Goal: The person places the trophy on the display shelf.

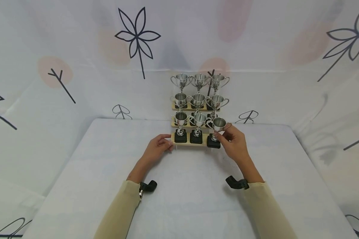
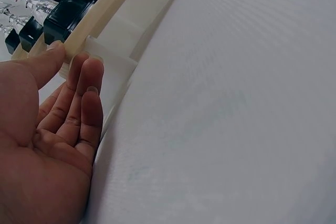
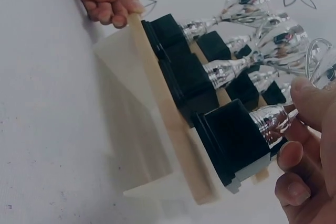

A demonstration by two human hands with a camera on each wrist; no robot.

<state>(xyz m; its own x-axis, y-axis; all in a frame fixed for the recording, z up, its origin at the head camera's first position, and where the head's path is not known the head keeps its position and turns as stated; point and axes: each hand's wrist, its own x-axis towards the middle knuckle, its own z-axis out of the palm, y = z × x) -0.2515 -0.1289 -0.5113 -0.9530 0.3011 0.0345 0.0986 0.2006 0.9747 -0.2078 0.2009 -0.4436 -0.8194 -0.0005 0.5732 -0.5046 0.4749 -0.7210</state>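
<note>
A tiered rack with pale wooden shelves (image 1: 189, 144) carries rows of small silver trophy cups on black square bases. My left hand (image 1: 156, 148) pinches the left end of the lowest shelf, thumb on top and fingers below, as the left wrist view shows. At the right end of that shelf, my right hand (image 1: 235, 142) holds a silver trophy (image 1: 219, 124) by its stem. Its black base (image 3: 236, 142) juts past the shelf's front edge; whether it touches the wood I cannot tell. Beside it stand a middle trophy (image 1: 199, 120) and a left trophy (image 1: 180, 119).
Two higher shelves behind hold more trophies, such as one at the top right (image 1: 217, 80). Translucent supports (image 3: 123, 64) hold up the lowest shelf. The rack stands at the back of a white-covered table (image 1: 191, 192), before a patterned cloth backdrop (image 1: 86, 39).
</note>
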